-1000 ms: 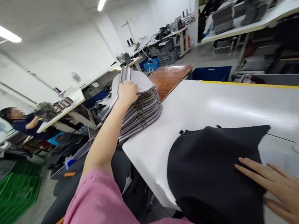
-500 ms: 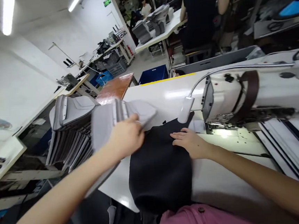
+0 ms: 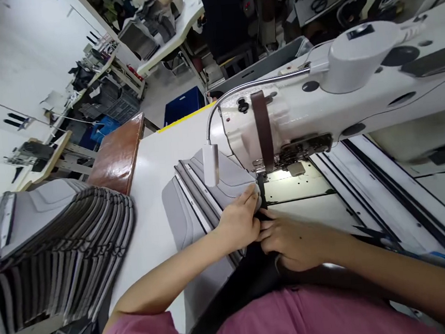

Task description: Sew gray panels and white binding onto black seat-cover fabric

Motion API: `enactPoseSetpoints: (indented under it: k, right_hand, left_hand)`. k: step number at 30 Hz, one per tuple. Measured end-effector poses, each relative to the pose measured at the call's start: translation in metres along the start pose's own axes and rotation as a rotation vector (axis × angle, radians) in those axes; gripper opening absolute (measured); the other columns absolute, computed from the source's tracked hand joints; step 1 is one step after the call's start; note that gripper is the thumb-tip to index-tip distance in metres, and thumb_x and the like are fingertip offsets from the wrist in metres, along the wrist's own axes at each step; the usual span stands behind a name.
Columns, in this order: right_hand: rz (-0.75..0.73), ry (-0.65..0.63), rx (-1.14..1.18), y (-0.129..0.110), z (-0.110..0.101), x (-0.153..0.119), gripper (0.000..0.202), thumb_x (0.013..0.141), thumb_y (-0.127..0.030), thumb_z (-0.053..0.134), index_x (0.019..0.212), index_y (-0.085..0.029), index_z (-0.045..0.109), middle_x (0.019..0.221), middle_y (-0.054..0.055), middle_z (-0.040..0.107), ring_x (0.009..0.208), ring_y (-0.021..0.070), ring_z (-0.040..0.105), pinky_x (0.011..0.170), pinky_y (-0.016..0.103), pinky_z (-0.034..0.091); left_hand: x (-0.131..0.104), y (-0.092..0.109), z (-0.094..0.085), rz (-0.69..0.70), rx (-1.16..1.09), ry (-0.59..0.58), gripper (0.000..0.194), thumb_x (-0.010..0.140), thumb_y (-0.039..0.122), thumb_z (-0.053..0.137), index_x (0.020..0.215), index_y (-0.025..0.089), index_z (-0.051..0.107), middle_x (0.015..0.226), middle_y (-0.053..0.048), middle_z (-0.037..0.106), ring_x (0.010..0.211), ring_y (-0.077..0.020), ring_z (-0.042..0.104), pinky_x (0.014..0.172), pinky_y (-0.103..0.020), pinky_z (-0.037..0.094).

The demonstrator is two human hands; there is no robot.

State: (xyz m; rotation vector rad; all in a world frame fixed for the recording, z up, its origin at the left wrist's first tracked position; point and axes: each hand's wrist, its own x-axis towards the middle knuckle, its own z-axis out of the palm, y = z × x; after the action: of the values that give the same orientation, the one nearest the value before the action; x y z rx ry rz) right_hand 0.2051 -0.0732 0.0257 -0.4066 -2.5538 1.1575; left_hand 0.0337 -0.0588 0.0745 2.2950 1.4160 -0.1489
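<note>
One gray panel (image 3: 210, 203) lies on the white surface (image 3: 150, 189), its right end directly under the fingers of the left hand (image 3: 238, 222). Those fingers are bent and grasp the panel at that edge, the fingertips lying on its upper face just beside the needle area of the sewing machine (image 3: 299, 113). The right hand (image 3: 291, 241) is set close against the left, its fingers curled at the panel's right edge, above one black piece (image 3: 251, 273); the overlap hides the fingertips, so whether they pinch either layer cannot be told. The black piece extends from beneath the two hands toward the person's body, partly below the gray panel. Count of items: two hands, one panel in hand, bearing two pale strips, one black piece and one sewing machine, fitted with one brown strap (image 3: 262, 132). One lamp (image 3: 211, 165) on a flexible neck hangs over the panel's far part. At left stands one tall stack of gray panels (image 3: 96, 240), well apart from the hands. Beyond the surface are one brown table (image 3: 116, 155), one blue bin (image 3: 184, 107) and one co-worker in dark clothing (image 3: 225, 16).
</note>
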Motion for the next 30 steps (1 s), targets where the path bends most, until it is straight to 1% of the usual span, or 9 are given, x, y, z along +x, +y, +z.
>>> enactPoseSetpoints:
  k: [2, 4, 8, 12, 17, 21, 24, 27, 30]
  right_hand:
    - [-0.004, 0.015, 0.01, 0.002, 0.003, -0.001, 0.007, 0.065, -0.014, 0.051, 0.064, -0.019, 0.054, 0.079, 0.0, 0.065, 0.094, 0.0189, 0.055, 0.11, 0.044, 0.013]
    - [-0.012, 0.028, 0.022, 0.004, 0.005, -0.001, 0.006, 0.066, -0.015, 0.051, 0.064, -0.019, 0.054, 0.082, 0.0, 0.066, 0.095, 0.019, 0.056, 0.11, 0.044, 0.014]
    - [-0.022, 0.029, 0.028, 0.006, 0.005, -0.002, 0.005, 0.067, -0.015, 0.052, 0.065, -0.019, 0.055, 0.094, 0.002, 0.068, 0.103, 0.0205, 0.055, 0.109, 0.044, 0.016]
    - [-0.021, 0.027, 0.022, 0.006, 0.001, -0.003, 0.007, 0.067, -0.014, 0.052, 0.065, -0.019, 0.057, 0.098, 0.004, 0.069, 0.105, 0.0222, 0.055, 0.109, 0.046, 0.018]
    - [0.006, -0.005, 0.035, 0.005, -0.003, -0.005, 0.01, 0.065, -0.012, 0.051, 0.066, -0.019, 0.058, 0.103, 0.005, 0.069, 0.11, 0.0219, 0.055, 0.112, 0.047, 0.013]
    - [0.015, -0.008, 0.047, 0.007, -0.007, -0.006, 0.01, 0.065, -0.011, 0.05, 0.065, -0.019, 0.057, 0.105, 0.004, 0.069, 0.111, 0.0203, 0.055, 0.114, 0.046, 0.01]
    - [0.008, 0.006, 0.047, 0.009, -0.008, -0.008, 0.011, 0.064, -0.011, 0.05, 0.065, -0.019, 0.057, 0.105, 0.004, 0.069, 0.111, 0.0203, 0.055, 0.114, 0.045, 0.009]
    - [0.01, 0.02, 0.043, 0.01, -0.01, -0.009, 0.014, 0.062, -0.009, 0.049, 0.066, -0.019, 0.058, 0.105, 0.004, 0.069, 0.111, 0.0203, 0.056, 0.113, 0.045, 0.012]
    - [0.022, 0.004, 0.036, 0.008, -0.012, -0.01, 0.018, 0.061, -0.008, 0.048, 0.068, -0.019, 0.059, 0.103, 0.004, 0.069, 0.11, 0.0203, 0.056, 0.111, 0.044, 0.018]
  left_hand:
    - [0.007, 0.0, 0.002, 0.028, -0.005, -0.027, 0.06, 0.074, 0.012, 0.045, 0.133, 0.003, 0.042, 0.151, -0.017, 0.028, 0.14, -0.0247, 0.028, 0.116, -0.036, 0.03]
    - [0.013, -0.001, 0.001, 0.047, -0.004, -0.055, 0.061, 0.073, 0.011, 0.044, 0.133, 0.002, 0.042, 0.15, -0.017, 0.029, 0.14, -0.0239, 0.027, 0.116, -0.036, 0.029]
    - [0.021, -0.001, -0.005, 0.077, -0.003, -0.1, 0.059, 0.073, 0.009, 0.044, 0.131, 0.002, 0.045, 0.151, -0.017, 0.027, 0.139, -0.0235, 0.03, 0.116, -0.035, 0.031]
    - [0.026, 0.002, -0.011, 0.07, 0.015, -0.137, 0.057, 0.074, 0.009, 0.043, 0.131, 0.002, 0.044, 0.151, -0.018, 0.026, 0.139, -0.0245, 0.031, 0.115, -0.036, 0.032]
    - [0.031, 0.005, -0.015, 0.08, 0.049, -0.167, 0.055, 0.075, 0.009, 0.043, 0.13, 0.004, 0.045, 0.151, -0.018, 0.027, 0.139, -0.0244, 0.03, 0.113, -0.036, 0.034]
    - [0.035, 0.007, -0.018, 0.072, 0.084, -0.194, 0.05, 0.076, 0.01, 0.041, 0.126, 0.005, 0.047, 0.151, -0.019, 0.027, 0.139, -0.0249, 0.03, 0.111, -0.036, 0.036]
    - [0.038, 0.01, -0.02, 0.079, 0.104, -0.194, 0.045, 0.077, 0.01, 0.042, 0.121, 0.007, 0.049, 0.148, -0.018, 0.033, 0.137, -0.0249, 0.034, 0.108, -0.036, 0.04]
    - [0.042, 0.014, -0.02, 0.075, 0.129, -0.193, 0.044, 0.076, 0.01, 0.043, 0.119, 0.008, 0.05, 0.144, -0.018, 0.04, 0.134, -0.0256, 0.039, 0.106, -0.037, 0.042]
    - [0.043, 0.017, -0.02, 0.051, 0.139, -0.211, 0.046, 0.076, 0.01, 0.043, 0.121, 0.006, 0.05, 0.147, -0.018, 0.035, 0.133, -0.0269, 0.04, 0.106, -0.038, 0.042]
